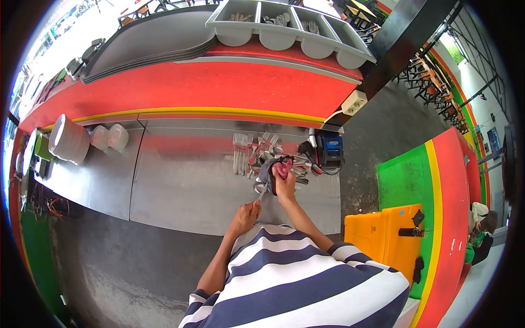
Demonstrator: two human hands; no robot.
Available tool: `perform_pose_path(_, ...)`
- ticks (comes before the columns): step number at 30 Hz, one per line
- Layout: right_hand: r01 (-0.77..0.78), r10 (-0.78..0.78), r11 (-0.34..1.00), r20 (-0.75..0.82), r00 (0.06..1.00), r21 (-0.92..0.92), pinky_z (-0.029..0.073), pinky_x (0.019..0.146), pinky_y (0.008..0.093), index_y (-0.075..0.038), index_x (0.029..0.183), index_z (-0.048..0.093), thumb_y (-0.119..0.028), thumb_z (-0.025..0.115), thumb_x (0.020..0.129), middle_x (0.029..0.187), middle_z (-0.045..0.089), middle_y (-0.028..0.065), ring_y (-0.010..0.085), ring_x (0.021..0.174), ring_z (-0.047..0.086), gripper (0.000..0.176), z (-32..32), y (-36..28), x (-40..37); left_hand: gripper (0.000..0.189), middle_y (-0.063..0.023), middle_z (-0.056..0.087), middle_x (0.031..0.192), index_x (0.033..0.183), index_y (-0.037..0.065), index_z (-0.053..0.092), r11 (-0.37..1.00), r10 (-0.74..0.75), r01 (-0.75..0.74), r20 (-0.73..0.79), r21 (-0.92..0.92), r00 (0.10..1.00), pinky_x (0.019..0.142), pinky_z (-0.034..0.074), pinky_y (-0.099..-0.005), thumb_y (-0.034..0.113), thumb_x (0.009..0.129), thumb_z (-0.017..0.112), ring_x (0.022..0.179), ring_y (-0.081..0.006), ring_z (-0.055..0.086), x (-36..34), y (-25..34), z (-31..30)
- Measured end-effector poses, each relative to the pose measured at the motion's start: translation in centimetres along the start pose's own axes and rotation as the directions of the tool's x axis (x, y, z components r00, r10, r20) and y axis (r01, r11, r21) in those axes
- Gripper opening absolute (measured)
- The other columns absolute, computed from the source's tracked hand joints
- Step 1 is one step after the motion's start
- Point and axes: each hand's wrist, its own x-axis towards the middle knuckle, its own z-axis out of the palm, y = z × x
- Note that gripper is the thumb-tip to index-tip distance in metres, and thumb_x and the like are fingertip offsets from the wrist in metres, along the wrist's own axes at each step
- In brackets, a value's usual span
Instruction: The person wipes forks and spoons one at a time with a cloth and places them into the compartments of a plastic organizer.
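My left hand [245, 218] is closed on one end of a slim metal piece of cutlery [263, 193] near the front of the steel counter. The cutlery's other end disappears into a grey and pink cloth [268, 171], so I cannot tell its kind. The cloth is bunched in my closed right hand [284, 185], just above and right of the left one. Behind and around the cloth lies a spread of forks [243, 154], spoons and other cutlery, with the forks lined up at the left.
Right of the cutlery stands a blue and black device [330, 150] with a cable. Stacked white plates [69, 141] and clear bowls [117, 138] occupy the counter's left. On the red ledge are dark trays [158, 41] and a grey cutlery holder [268, 30]. A yellow box [377, 232] sits at right.
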Motion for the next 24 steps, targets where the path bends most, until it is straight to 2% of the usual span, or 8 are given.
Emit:
perform_pose_path(3, 0.065, -0.068, 0.995, -0.028, 0.997, -0.077, 0.046, 0.072, 0.028, 0.003, 0.092, 0.065, -0.021, 0.074, 0.087, 0.083, 0.065, 0.0013, 0.0091, 0.076, 0.055, 0.027, 0.1, -0.4, 0.4, 0.05, -0.0083, 0.044, 0.055, 0.071, 0.0, 0.049, 1.0, 0.01, -0.01, -0.018, 0.007, 1.0, 0.055, 0.039, -0.0372, 0.036, 0.105, 0.037, 0.052, -0.0201, 0.043, -0.1, 0.0, -0.2)
perform_pose_path(6, 0.064, -0.044, 0.993, -0.187, 0.981, 0.102, 0.047, 0.079, 0.0276, 0.003, 0.101, 0.063, -0.023, 0.072, 0.089, 0.093, 0.066, 0.0027, 0.0102, 0.084, 0.058, 0.03, 0.4, -1.8, 1.0, 0.051, -0.0051, 0.044, 0.055, 0.072, 0.0, 0.05, 1.0, 0.024, -0.025, -0.067, -0.014, 0.997, 0.053, 0.038, -0.0351, 0.037, 0.105, 0.038, 0.052, -0.0162, 0.042, -0.2, -0.8, -0.1)
perform_pose_path(9, -0.137, 0.195, 0.848, -0.06, 0.979, 0.511, 0.047, 0.086, 0.0276, 0.0, 0.112, 0.061, -0.023, 0.068, 0.092, 0.104, 0.065, 0.0029, 0.0121, 0.094, 0.061, 0.031, -0.9, -0.6, 3.5, 0.051, -0.0004, 0.043, 0.056, 0.074, 0.001, 0.053, 0.985, -0.026, 0.004, -0.127, -0.174, 0.992, 0.051, 0.035, -0.0305, 0.039, 0.105, 0.039, 0.052, -0.0109, 0.04, -0.8, -0.5, -0.2)
perform_pose_path(11, -0.261, 0.232, 0.745, 0.129, 0.964, 0.614, 0.048, 0.087, 0.0284, -0.005, 0.113, 0.061, -0.022, 0.064, 0.095, 0.107, 0.064, 0.0017, 0.0127, 0.097, 0.061, 0.025, -2.1, -0.7, 3.1, 0.05, 0.0017, 0.043, 0.057, 0.075, 0.001, 0.053, 0.949, -0.071, 0.031, -0.117, -0.314, 0.991, 0.049, 0.033, -0.028, 0.039, 0.105, 0.039, 0.052, -0.0084, 0.039, -0.6, -1.1, -0.3)
perform_pose_path(14, -0.46, 0.301, 0.69, 0.356, 0.884, 0.559, 0.048, 0.083, 0.0272, -0.006, 0.109, 0.062, -0.025, 0.063, 0.096, 0.101, 0.063, -0.0004, 0.0105, 0.091, 0.06, 0.023, -2.2, -4.0, 0.5, 0.049, 0.003, 0.042, 0.057, 0.077, 0.001, 0.055, 0.908, -0.059, 0.01, -0.103, -0.418, 0.993, 0.048, 0.031, -0.0263, 0.039, 0.105, 0.04, 0.051, -0.0073, 0.037, 0.2, -1.1, -0.3)
perform_pose_path(18, -0.487, 0.286, 0.827, 0.535, 0.795, 0.281, 0.043, 0.07, 0.0233, -0.006, 0.104, 0.063, -0.027, 0.066, 0.094, 0.092, 0.06, -0.0042, 0.0052, 0.078, 0.053, 0.023, -1.4, -4.3, -3.3, 0.046, 0.0017, 0.045, 0.056, 0.08, 0.0, 0.058, 0.946, -0.028, 0.023, -0.01, -0.322, 1.0, 0.048, 0.034, -0.0279, 0.036, 0.105, 0.041, 0.05, -0.0088, 0.041, 1.2, -1.9, 0.7)
perform_pose_path(21, -0.346, 0.246, 0.932, 0.522, 0.817, 0.103, 0.043, 0.069, 0.0233, -0.006, 0.1, 0.065, -0.026, 0.069, 0.092, 0.088, 0.061, -0.0047, 0.0056, 0.076, 0.052, 0.022, -0.7, -4.0, -3.8, 0.044, -0.0026, 0.056, 0.059, 0.085, -0.001, 0.062, 0.974, -0.078, 0.104, 0.132, -0.202, 0.988, 0.054, 0.043, -0.0297, 0.036, 0.102, 0.047, 0.052, -0.0132, 0.051, 0.9, -1.4, 0.4)
perform_pose_path(24, -0.214, 0.144, 0.972, 0.48, 0.865, 0.093, 0.043, 0.066, 0.0226, -0.004, 0.094, 0.066, -0.021, 0.069, 0.091, 0.086, 0.062, -0.0048, 0.0041, 0.076, 0.053, 0.017, -0.3, -4.2, -3.8, 0.039, -0.0082, 0.067, 0.072, 0.091, -0.002, 0.066, 0.985, -0.127, 0.13, -0.037, 0.109, 0.991, 0.065, 0.049, -0.032, 0.036, 0.098, 0.056, 0.064, -0.0177, 0.062, 1.1, -1.3, -1.1)
